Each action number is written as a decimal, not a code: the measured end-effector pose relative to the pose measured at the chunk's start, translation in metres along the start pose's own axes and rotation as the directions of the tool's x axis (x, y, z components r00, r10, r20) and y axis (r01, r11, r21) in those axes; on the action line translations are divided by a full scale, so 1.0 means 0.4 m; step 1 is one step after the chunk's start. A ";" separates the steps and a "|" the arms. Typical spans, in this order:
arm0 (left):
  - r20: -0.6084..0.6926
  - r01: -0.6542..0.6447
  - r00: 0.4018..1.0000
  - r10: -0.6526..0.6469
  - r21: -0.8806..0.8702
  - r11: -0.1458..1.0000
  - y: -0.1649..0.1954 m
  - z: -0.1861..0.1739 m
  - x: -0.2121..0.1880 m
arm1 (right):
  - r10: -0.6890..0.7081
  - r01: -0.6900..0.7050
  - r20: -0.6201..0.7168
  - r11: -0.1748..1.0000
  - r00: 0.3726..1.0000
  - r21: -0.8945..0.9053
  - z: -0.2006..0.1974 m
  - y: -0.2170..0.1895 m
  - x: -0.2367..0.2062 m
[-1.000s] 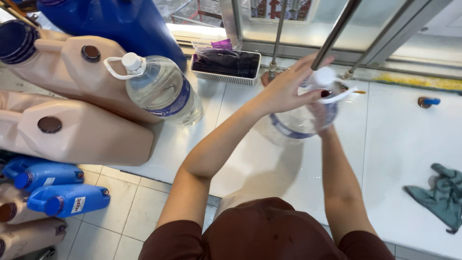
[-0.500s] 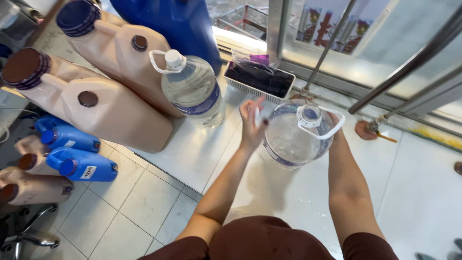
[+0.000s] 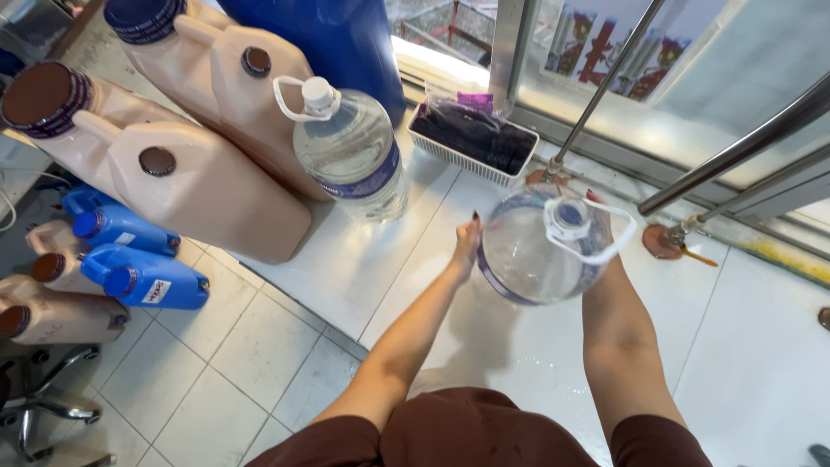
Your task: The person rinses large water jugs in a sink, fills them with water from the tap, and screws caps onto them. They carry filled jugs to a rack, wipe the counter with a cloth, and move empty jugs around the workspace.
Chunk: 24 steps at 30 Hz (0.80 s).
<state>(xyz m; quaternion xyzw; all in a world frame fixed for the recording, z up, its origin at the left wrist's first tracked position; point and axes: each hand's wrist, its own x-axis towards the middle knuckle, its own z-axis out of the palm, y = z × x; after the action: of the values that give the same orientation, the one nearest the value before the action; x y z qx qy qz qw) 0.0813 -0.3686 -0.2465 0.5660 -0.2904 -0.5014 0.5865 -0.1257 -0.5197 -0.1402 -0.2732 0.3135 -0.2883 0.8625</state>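
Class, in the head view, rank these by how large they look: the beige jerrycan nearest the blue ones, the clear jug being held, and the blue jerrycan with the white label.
1. Beige jerrycan.
2. Held clear jug, though nearness to the camera may inflate it.
3. Blue jerrycan.
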 end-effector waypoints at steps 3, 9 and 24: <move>-0.034 -0.001 0.999 0.001 0.000 1.000 -0.058 0.023 -0.054 | -0.016 0.019 -0.044 0.998 0.999 0.064 -0.012 0.001 -0.004; -0.055 0.012 0.998 -0.014 -0.043 0.999 -0.111 0.041 -0.136 | -0.043 0.055 -0.101 0.991 0.994 0.124 -0.055 -0.006 -0.004; -0.035 -0.046 0.998 0.047 0.028 0.999 -0.152 0.010 -0.181 | -0.067 0.081 -0.116 0.989 0.991 0.126 -0.084 -0.034 -0.017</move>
<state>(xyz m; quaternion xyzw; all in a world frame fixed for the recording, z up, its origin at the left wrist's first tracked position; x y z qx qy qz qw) 0.0380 -0.2951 -0.2876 0.5760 -0.2998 -0.4736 0.5951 -0.1581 -0.5342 -0.1506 -0.2113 0.3311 -0.3547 0.8485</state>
